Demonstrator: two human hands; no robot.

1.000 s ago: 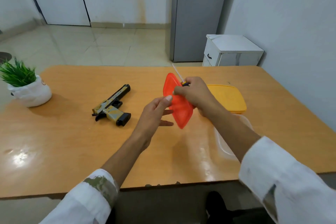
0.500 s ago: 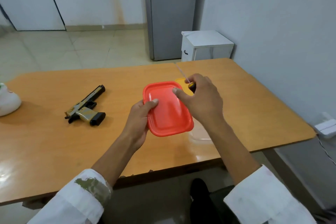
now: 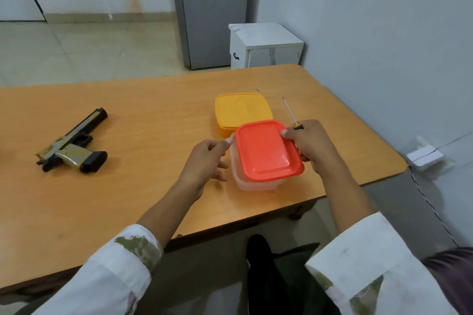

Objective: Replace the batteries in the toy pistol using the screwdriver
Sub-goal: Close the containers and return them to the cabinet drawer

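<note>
The black and tan toy pistol (image 3: 74,146) lies on its side at the left of the wooden table (image 3: 143,199). My right hand (image 3: 312,143) grips the screwdriver (image 3: 289,111), whose thin shaft points away from me. The same hand's thumb presses the right edge of a red lid (image 3: 266,151). This lid lies slightly askew on a clear plastic container (image 3: 256,184) near the table's front right. My left hand (image 3: 204,163) hovers at the container's left side with relaxed fingers, its fingertips at the rim and holding nothing. No batteries are visible.
A yellow lidded container (image 3: 240,110) stands just behind the clear one. Beyond the table are a white cabinet (image 3: 266,43) and a grey fridge (image 3: 212,7). A white power strip (image 3: 423,156) lies on the floor by the right wall.
The red lid went from being held up in both hands to lying on the clear container. My left hand has let go of it. The view swung right.
</note>
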